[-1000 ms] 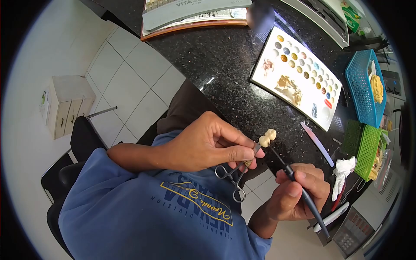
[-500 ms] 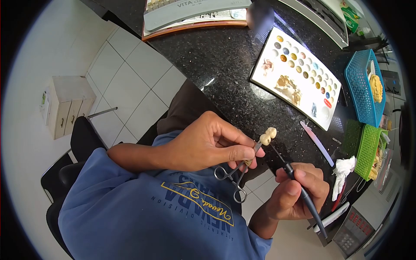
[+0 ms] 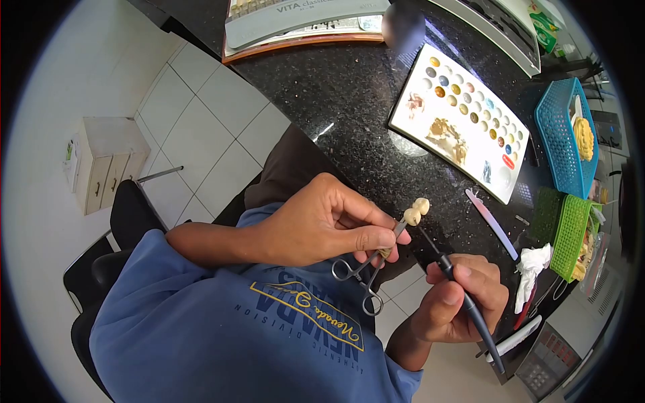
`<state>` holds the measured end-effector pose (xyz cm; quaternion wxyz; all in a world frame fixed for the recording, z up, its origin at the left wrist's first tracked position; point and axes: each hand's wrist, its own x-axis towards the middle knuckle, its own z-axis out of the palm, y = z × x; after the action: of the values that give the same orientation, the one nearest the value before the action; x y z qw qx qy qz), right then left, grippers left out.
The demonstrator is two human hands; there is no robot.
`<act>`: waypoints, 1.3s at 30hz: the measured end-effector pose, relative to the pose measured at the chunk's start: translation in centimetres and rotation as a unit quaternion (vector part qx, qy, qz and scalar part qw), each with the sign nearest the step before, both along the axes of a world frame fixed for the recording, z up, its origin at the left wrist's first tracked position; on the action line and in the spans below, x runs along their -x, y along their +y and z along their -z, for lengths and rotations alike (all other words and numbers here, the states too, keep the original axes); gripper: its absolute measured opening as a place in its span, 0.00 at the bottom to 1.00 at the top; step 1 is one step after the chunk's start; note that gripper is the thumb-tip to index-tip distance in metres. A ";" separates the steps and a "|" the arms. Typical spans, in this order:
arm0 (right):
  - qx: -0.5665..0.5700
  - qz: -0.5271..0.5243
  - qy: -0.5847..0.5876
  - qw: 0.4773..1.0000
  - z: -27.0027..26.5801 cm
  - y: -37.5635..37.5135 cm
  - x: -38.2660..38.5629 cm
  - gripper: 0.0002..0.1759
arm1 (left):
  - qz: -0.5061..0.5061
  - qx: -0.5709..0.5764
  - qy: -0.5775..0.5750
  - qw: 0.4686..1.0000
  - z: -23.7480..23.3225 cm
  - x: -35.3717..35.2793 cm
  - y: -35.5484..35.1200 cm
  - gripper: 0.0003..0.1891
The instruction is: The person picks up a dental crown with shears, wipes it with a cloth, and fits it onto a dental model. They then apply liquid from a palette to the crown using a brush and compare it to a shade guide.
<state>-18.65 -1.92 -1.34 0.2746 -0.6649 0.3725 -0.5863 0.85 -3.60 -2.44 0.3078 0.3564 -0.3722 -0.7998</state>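
Observation:
My left hand (image 3: 322,225) pinches steel forceps (image 3: 363,269), whose ring handles hang below my fingers. The forceps' tip clamps a small cream-coloured dental bridge (image 3: 416,211) held over the edge of the black counter (image 3: 349,101). My right hand (image 3: 460,295) grips a thin dark brush (image 3: 463,302) like a pen, its fine tip pointing up toward the underside of the bridge, very close to it.
A white palette (image 3: 463,121) with coloured dabs lies on the counter beyond the bridge. A blue basket (image 3: 564,134) and a green basket (image 3: 568,232) stand at the right, with a crumpled tissue (image 3: 532,260) and a flat tool (image 3: 490,221). A shade guide tray (image 3: 302,17) sits at the back.
The brush tip has shifted slightly along the bridge and my right hand has dropped a little; the left hand and forceps stay nearly still.

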 end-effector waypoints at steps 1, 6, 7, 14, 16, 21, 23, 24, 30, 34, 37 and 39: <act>0.007 -0.016 0.005 1.000 0.0 -0.1 0.0 0.10 | -0.001 -0.004 -0.001 1.000 0.0 0.0 0.0 0.10; 0.007 -0.016 0.001 1.000 0.1 0.0 0.0 0.10 | 0.001 0.003 0.000 1.000 0.1 0.0 0.0 0.10; 0.013 -0.021 0.007 1.000 0.0 -0.1 0.0 0.10 | 0.001 0.000 0.001 1.000 0.1 0.0 0.0 0.10; 0.024 -0.023 0.024 0.999 0.1 0.0 0.1 0.10 | 0.003 -0.002 -0.001 1.000 0.0 0.0 0.0 0.11; -0.008 0.006 0.008 1.000 0.0 0.3 0.2 0.11 | 0.000 0.001 -0.001 1.000 0.0 0.0 0.0 0.10; 0.004 0.161 0.036 0.986 -1.3 0.4 0.8 0.11 | -0.001 -0.021 0.006 1.000 -0.3 0.0 -0.2 0.10; -0.020 0.210 0.039 0.977 -2.8 -0.9 2.1 0.12 | 0.011 -0.024 0.012 1.000 -0.5 0.0 -0.4 0.10; -0.053 0.242 0.075 0.966 -3.6 -1.6 2.2 0.11 | 0.013 -0.036 0.010 0.999 -0.5 0.0 -0.4 0.10; -0.142 0.260 0.171 0.940 -3.9 -3.7 3.2 0.06 | 0.029 -0.082 0.028 0.996 -0.6 -0.4 -0.6 0.13; -0.148 0.245 0.196 0.938 -3.0 -4.1 3.4 0.06 | 0.032 -0.104 0.036 0.993 -0.7 -0.5 -0.7 0.13; -0.139 0.250 0.200 0.937 -2.8 -4.2 3.4 0.05 | 0.037 -0.097 0.039 0.994 -0.6 -0.6 -0.8 0.13; -0.129 0.258 0.212 0.934 -2.8 -4.2 3.4 0.05 | 0.040 -0.099 0.038 0.994 -0.7 -0.7 -0.8 0.13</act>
<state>-22.06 -6.16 1.47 0.1117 -0.6136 0.6530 -0.4297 1.55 -4.41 -1.72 0.2527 0.3395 -0.2931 -0.8573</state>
